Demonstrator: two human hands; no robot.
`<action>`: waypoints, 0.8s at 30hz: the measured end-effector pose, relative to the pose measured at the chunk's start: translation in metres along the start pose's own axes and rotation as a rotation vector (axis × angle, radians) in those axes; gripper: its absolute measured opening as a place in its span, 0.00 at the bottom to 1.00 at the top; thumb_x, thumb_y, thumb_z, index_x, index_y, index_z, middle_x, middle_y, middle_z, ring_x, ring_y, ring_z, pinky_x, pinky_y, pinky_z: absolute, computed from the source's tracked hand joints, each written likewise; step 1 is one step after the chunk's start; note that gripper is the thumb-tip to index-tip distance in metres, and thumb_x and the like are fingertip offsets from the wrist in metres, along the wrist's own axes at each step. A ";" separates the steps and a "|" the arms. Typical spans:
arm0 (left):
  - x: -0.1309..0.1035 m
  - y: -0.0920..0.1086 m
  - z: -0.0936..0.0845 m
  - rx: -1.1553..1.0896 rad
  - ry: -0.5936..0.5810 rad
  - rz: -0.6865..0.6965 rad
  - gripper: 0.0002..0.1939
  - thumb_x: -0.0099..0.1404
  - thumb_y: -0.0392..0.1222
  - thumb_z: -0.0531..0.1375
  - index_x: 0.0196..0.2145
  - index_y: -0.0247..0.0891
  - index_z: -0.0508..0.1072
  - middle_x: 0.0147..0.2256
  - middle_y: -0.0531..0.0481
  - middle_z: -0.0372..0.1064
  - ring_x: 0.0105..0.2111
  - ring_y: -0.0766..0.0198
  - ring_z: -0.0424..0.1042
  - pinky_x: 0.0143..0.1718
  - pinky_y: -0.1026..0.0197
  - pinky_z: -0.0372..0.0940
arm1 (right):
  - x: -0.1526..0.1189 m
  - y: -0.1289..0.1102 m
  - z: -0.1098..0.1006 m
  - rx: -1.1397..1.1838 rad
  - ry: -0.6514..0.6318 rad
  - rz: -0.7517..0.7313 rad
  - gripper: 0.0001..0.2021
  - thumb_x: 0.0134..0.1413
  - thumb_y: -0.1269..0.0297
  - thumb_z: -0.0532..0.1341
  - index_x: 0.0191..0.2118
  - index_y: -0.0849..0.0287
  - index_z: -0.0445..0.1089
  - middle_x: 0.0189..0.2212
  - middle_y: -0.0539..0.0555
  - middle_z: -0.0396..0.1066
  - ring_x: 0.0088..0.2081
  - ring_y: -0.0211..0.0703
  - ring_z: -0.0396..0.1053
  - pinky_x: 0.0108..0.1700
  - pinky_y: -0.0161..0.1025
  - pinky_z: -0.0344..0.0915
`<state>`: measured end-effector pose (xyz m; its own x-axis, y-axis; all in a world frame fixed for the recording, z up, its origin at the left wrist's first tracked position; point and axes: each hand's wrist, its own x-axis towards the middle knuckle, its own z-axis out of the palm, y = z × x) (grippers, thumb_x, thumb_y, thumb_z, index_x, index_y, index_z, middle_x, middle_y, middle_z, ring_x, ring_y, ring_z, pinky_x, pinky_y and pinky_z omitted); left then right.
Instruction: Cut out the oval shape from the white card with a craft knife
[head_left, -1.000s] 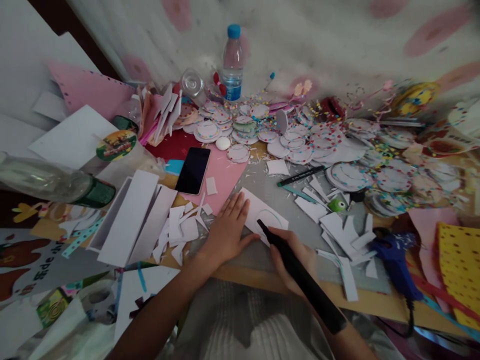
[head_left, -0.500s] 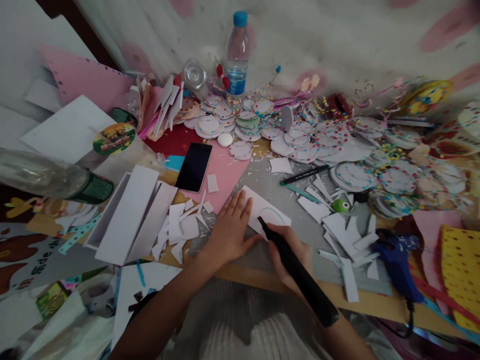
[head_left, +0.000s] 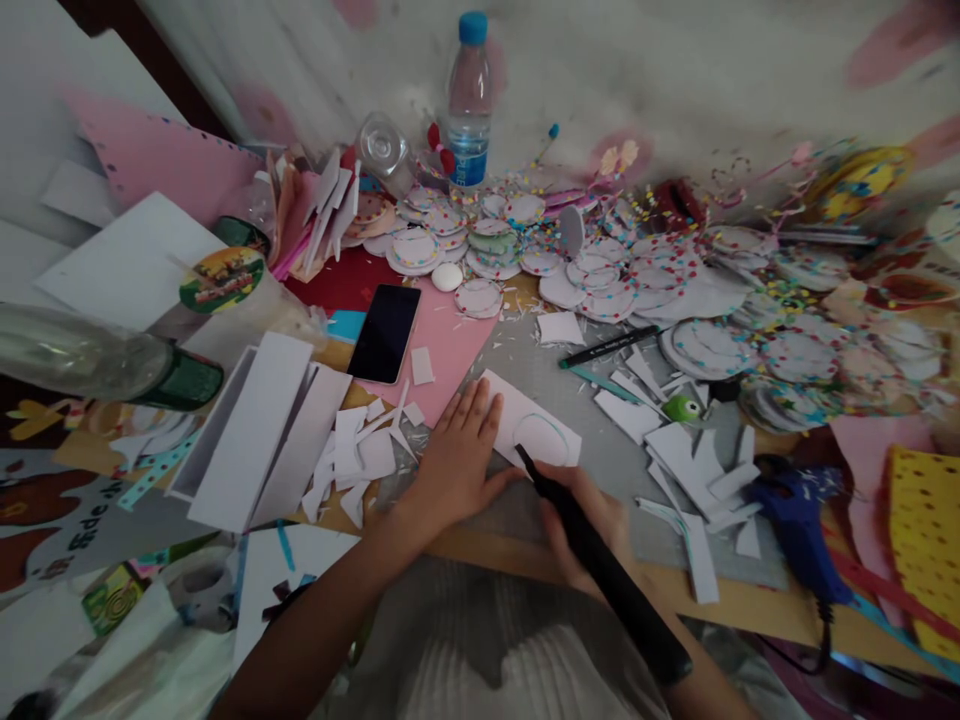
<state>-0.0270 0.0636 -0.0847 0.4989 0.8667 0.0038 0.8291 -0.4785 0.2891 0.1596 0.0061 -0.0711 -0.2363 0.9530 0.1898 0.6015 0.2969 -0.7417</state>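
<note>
My left hand (head_left: 456, 462) lies flat with fingers spread, pressing down a white paper strip (head_left: 553, 428) on the grey cutting mat (head_left: 592, 450). A teal circle outline is drawn on that strip. My right hand (head_left: 592, 520) grips a long black cutter (head_left: 609, 580), whose tip touches the strip at the lower left of the circle.
A black phone (head_left: 385, 333) lies on pink paper beyond my left hand. White paper offcuts (head_left: 360, 455) and strips (head_left: 259, 430) sit at the left, more scraps (head_left: 690, 460) at the right. A blue glue gun (head_left: 795, 515), a black marker (head_left: 607, 347), a water bottle (head_left: 469, 100) and several decorated paper discs (head_left: 600, 270) surround the mat.
The cutter tip has shifted slightly along the circle's lower left edge, and the view has drifted a little. My left hand stays pressed on the strip.
</note>
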 end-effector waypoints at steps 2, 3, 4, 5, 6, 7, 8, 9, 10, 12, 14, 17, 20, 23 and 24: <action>0.000 0.000 0.000 -0.001 0.001 0.000 0.44 0.64 0.63 0.50 0.65 0.25 0.47 0.67 0.29 0.36 0.67 0.45 0.35 0.64 0.44 0.44 | 0.000 0.002 -0.004 -0.006 -0.032 -0.020 0.16 0.53 0.72 0.55 0.49 0.57 0.62 0.30 0.52 0.74 0.27 0.41 0.74 0.29 0.34 0.69; -0.001 -0.001 0.000 -0.002 0.002 -0.001 0.44 0.64 0.63 0.51 0.65 0.25 0.47 0.67 0.29 0.36 0.67 0.45 0.35 0.65 0.44 0.44 | 0.000 0.003 -0.005 -0.010 -0.047 -0.032 0.16 0.53 0.72 0.55 0.49 0.58 0.63 0.31 0.53 0.75 0.27 0.41 0.74 0.29 0.34 0.69; -0.001 -0.001 0.001 -0.004 0.002 -0.002 0.44 0.64 0.63 0.51 0.65 0.25 0.47 0.67 0.29 0.35 0.67 0.45 0.35 0.65 0.45 0.44 | 0.000 0.004 -0.006 -0.013 -0.060 -0.042 0.17 0.52 0.72 0.55 0.49 0.57 0.63 0.31 0.53 0.75 0.27 0.41 0.74 0.28 0.34 0.69; -0.001 -0.001 0.001 -0.007 0.003 -0.001 0.45 0.64 0.63 0.51 0.65 0.25 0.47 0.67 0.29 0.35 0.67 0.45 0.35 0.65 0.45 0.43 | 0.000 0.005 -0.007 -0.016 -0.070 -0.054 0.17 0.52 0.72 0.56 0.49 0.57 0.63 0.30 0.53 0.74 0.27 0.41 0.74 0.28 0.34 0.69; -0.001 -0.002 0.001 -0.010 0.003 0.000 0.45 0.64 0.63 0.52 0.65 0.25 0.47 0.67 0.29 0.35 0.67 0.45 0.35 0.65 0.45 0.43 | -0.001 0.006 -0.007 -0.018 -0.074 -0.063 0.17 0.52 0.72 0.56 0.49 0.57 0.63 0.30 0.53 0.74 0.26 0.42 0.74 0.27 0.35 0.69; -0.001 -0.002 0.001 -0.013 0.002 0.001 0.45 0.64 0.63 0.52 0.65 0.25 0.47 0.67 0.29 0.35 0.67 0.45 0.35 0.65 0.45 0.43 | -0.001 0.008 -0.007 -0.020 -0.075 -0.067 0.17 0.52 0.72 0.55 0.49 0.56 0.63 0.29 0.52 0.74 0.25 0.42 0.74 0.27 0.36 0.69; -0.001 -0.002 0.001 -0.015 0.000 0.001 0.45 0.64 0.63 0.51 0.65 0.25 0.47 0.67 0.29 0.35 0.67 0.46 0.35 0.65 0.45 0.43 | -0.002 0.009 -0.008 -0.022 -0.074 -0.067 0.17 0.52 0.72 0.55 0.49 0.56 0.63 0.28 0.52 0.74 0.24 0.42 0.73 0.27 0.36 0.69; -0.001 -0.002 0.001 -0.017 -0.005 0.001 0.45 0.64 0.64 0.51 0.65 0.25 0.47 0.67 0.29 0.35 0.67 0.46 0.35 0.65 0.45 0.43 | -0.002 0.010 -0.008 -0.023 -0.073 -0.065 0.17 0.53 0.72 0.55 0.49 0.56 0.63 0.28 0.52 0.74 0.24 0.42 0.73 0.27 0.36 0.69; -0.001 -0.002 0.001 -0.017 -0.010 -0.001 0.45 0.64 0.64 0.51 0.65 0.24 0.47 0.67 0.29 0.35 0.67 0.46 0.35 0.65 0.45 0.43 | -0.002 0.011 -0.008 -0.023 -0.071 -0.061 0.17 0.53 0.72 0.54 0.50 0.56 0.63 0.27 0.52 0.74 0.24 0.41 0.73 0.27 0.36 0.69; 0.000 -0.002 0.000 -0.018 -0.019 -0.004 0.46 0.64 0.64 0.50 0.65 0.24 0.47 0.67 0.29 0.35 0.67 0.46 0.34 0.65 0.45 0.43 | -0.002 0.012 -0.010 -0.024 -0.073 -0.056 0.16 0.53 0.72 0.54 0.49 0.56 0.63 0.26 0.51 0.73 0.23 0.40 0.72 0.27 0.35 0.68; 0.000 -0.003 0.000 -0.021 -0.020 -0.002 0.46 0.64 0.64 0.51 0.65 0.24 0.47 0.67 0.29 0.35 0.67 0.46 0.34 0.65 0.45 0.42 | -0.001 0.013 -0.013 -0.043 -0.098 -0.090 0.16 0.53 0.72 0.54 0.49 0.57 0.63 0.26 0.51 0.73 0.24 0.40 0.72 0.27 0.35 0.68; 0.000 -0.003 0.001 -0.029 -0.014 0.002 0.46 0.64 0.64 0.51 0.65 0.24 0.47 0.67 0.29 0.35 0.67 0.46 0.34 0.65 0.45 0.42 | 0.003 0.016 -0.018 -0.077 -0.162 -0.179 0.17 0.52 0.74 0.54 0.50 0.58 0.62 0.30 0.53 0.74 0.27 0.41 0.73 0.28 0.36 0.68; -0.001 -0.003 0.002 -0.037 -0.011 0.004 0.46 0.63 0.63 0.53 0.65 0.24 0.47 0.67 0.29 0.35 0.67 0.46 0.34 0.65 0.45 0.42 | 0.006 0.021 -0.025 -0.079 -0.227 -0.234 0.20 0.51 0.75 0.54 0.51 0.58 0.62 0.31 0.54 0.74 0.29 0.43 0.73 0.30 0.37 0.68; -0.001 -0.004 0.002 -0.051 -0.005 0.008 0.47 0.62 0.62 0.55 0.65 0.24 0.46 0.67 0.29 0.34 0.67 0.47 0.33 0.66 0.45 0.41 | 0.009 0.028 -0.033 -0.025 -0.302 -0.229 0.20 0.52 0.75 0.54 0.51 0.57 0.63 0.32 0.53 0.74 0.29 0.42 0.73 0.30 0.36 0.68; -0.002 -0.005 0.002 -0.057 -0.007 0.009 0.48 0.61 0.61 0.56 0.65 0.24 0.46 0.67 0.29 0.34 0.67 0.47 0.33 0.66 0.45 0.41 | 0.009 0.031 -0.036 0.000 -0.308 -0.211 0.19 0.53 0.75 0.54 0.51 0.56 0.63 0.32 0.52 0.74 0.29 0.41 0.73 0.30 0.35 0.68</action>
<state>-0.0313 0.0642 -0.0877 0.5083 0.8612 0.0001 0.8089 -0.4775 0.3430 0.2037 0.0261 -0.0694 -0.5736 0.8077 0.1363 0.5147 0.4849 -0.7071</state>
